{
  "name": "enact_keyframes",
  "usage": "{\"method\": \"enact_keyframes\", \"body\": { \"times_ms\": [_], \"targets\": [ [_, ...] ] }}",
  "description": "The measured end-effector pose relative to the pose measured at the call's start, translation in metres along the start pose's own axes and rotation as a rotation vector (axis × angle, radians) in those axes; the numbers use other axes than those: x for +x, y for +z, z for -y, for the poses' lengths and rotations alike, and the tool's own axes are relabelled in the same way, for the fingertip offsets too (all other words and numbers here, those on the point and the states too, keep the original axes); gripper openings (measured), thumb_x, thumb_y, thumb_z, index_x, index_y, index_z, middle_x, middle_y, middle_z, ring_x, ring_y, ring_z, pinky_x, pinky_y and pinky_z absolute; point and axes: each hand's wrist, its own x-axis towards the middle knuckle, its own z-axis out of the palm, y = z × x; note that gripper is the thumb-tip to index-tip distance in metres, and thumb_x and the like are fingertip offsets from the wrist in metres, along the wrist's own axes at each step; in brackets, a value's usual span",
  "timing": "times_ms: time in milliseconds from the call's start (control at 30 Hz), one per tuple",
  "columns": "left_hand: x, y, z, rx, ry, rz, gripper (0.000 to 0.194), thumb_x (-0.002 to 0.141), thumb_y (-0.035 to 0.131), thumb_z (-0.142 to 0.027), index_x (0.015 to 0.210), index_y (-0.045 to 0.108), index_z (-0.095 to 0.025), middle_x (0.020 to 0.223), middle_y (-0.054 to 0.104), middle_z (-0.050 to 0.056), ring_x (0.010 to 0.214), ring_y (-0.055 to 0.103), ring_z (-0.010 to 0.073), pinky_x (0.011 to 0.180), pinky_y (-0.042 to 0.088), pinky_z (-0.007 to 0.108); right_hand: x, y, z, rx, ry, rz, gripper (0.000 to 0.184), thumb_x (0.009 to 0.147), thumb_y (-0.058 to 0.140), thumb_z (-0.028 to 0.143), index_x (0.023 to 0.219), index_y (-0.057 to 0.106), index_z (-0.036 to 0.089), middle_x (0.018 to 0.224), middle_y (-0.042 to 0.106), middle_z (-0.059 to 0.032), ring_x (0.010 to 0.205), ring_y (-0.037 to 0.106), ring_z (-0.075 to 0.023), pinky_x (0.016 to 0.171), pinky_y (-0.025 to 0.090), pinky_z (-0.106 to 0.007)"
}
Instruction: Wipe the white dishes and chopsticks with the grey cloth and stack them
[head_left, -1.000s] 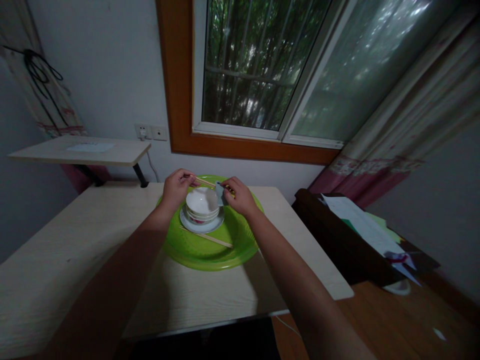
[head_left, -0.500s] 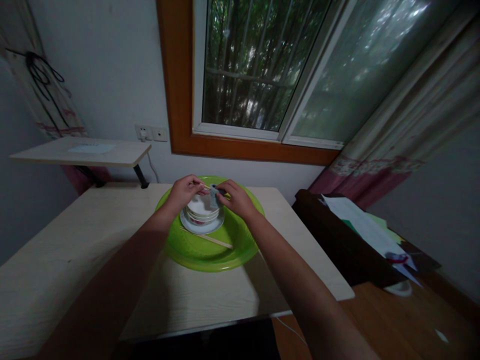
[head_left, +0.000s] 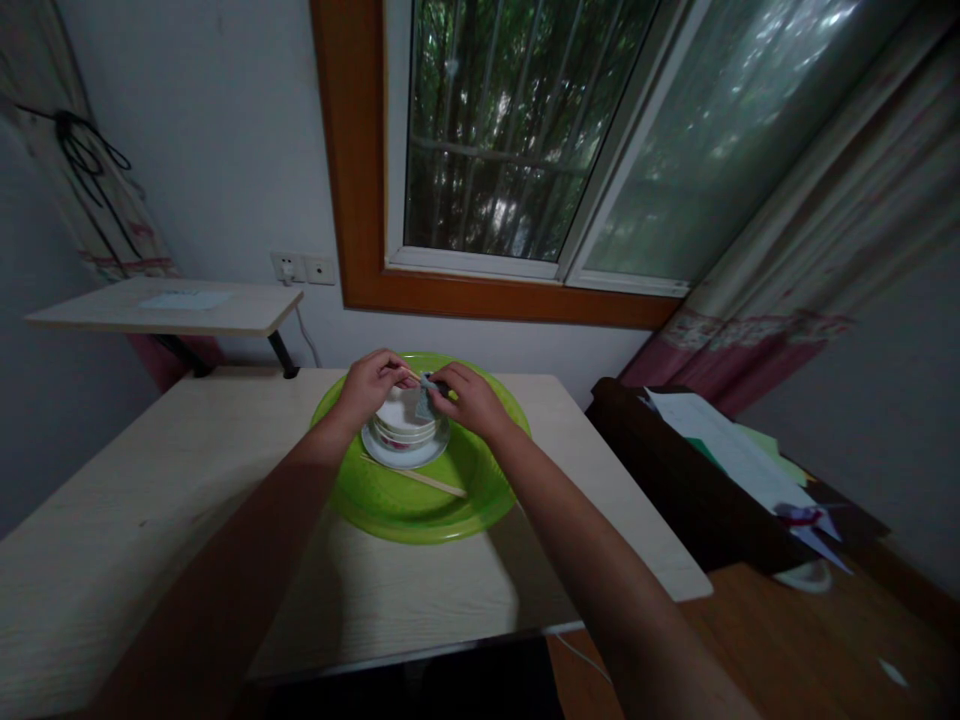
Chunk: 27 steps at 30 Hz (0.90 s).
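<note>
Above the stacked white bowls [head_left: 405, 434], my left hand [head_left: 373, 384] pinches a thin chopstick [head_left: 412, 375]. My right hand [head_left: 466, 397] is closed on a grey-green cloth [head_left: 426, 401], which wraps round the chopstick and hangs down over the bowls. The far end of that chopstick is hidden by the cloth and fingers. Under the bowls lies a white plate [head_left: 405, 459], inside a lime-green basin [head_left: 435, 527]. More chopsticks [head_left: 424, 480] rest in the basin, in front of the plate.
The basin stands on a pale wooden table [head_left: 187, 470]. A small raised shelf [head_left: 172, 312] with a paper on it is at the back left. Behind are a window [head_left: 525, 150] and a wall socket [head_left: 302, 268]. A dark box [head_left: 675, 480] with papers stands right of the table.
The cloth and my right fingers have shifted slightly along the chopstick, and the cloth hangs a little differently. My left hand has barely moved.
</note>
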Motion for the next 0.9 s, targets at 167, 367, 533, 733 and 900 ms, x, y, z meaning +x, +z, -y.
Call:
{"method": "enact_keyframes", "body": {
  "times_ms": [167,367,533,733,900],
  "targets": [
    [0.005,-0.012,0.005,-0.038,0.078,-0.206,0.018,0.085,0.065,-0.036,0.091,0.06,-0.019,0.076,0.069,0.002,0.073,0.069,0.0169,0.074,0.055,0.03,-0.001,0.001,-0.006,-0.014,0.043,0.005,0.013,0.088,0.063,0.021,0.101,0.067,0.02,0.095,0.068,-0.007,0.087,0.061,-0.0193,0.082,0.049,-0.032],
    [0.006,-0.014,0.006,-0.071,0.061,-0.223,0.02,0.084,0.066,-0.036,0.09,0.059,-0.018,0.075,0.07,0.002,0.071,0.069,0.0164,0.073,0.055,0.03,-0.003,0.002,-0.011,-0.019,0.057,-0.008,0.018,0.086,0.065,0.019,0.103,0.067,0.019,0.097,0.067,-0.0074,0.089,0.061,-0.0198,0.082,0.049,-0.031],
    [0.004,-0.003,0.009,-0.115,0.011,-0.014,0.024,0.082,0.069,-0.04,0.088,0.061,-0.018,0.077,0.073,0.004,0.074,0.072,0.0194,0.074,0.057,0.033,-0.002,0.004,-0.008,0.005,0.008,-0.019,0.018,0.09,0.065,0.021,0.108,0.065,0.02,0.1,0.067,-0.0083,0.093,0.062,-0.0207,0.084,0.049,-0.032],
    [0.004,0.003,0.012,-0.082,0.007,0.099,0.017,0.078,0.072,-0.033,0.081,0.066,-0.018,0.078,0.073,0.004,0.076,0.071,0.0199,0.074,0.055,0.033,-0.001,0.006,-0.006,-0.031,-0.069,-0.026,0.016,0.093,0.061,0.023,0.109,0.064,0.02,0.099,0.067,-0.0095,0.094,0.061,-0.0224,0.084,0.05,-0.035],
    [0.005,-0.004,0.009,-0.01,0.061,0.022,0.011,0.079,0.07,-0.028,0.081,0.068,-0.018,0.075,0.071,0.003,0.073,0.068,0.0173,0.07,0.051,0.028,-0.001,0.008,-0.006,-0.053,-0.041,-0.005,0.014,0.091,0.062,0.021,0.106,0.063,0.02,0.099,0.067,-0.0091,0.094,0.06,-0.0223,0.084,0.049,-0.035]
  ]
}}
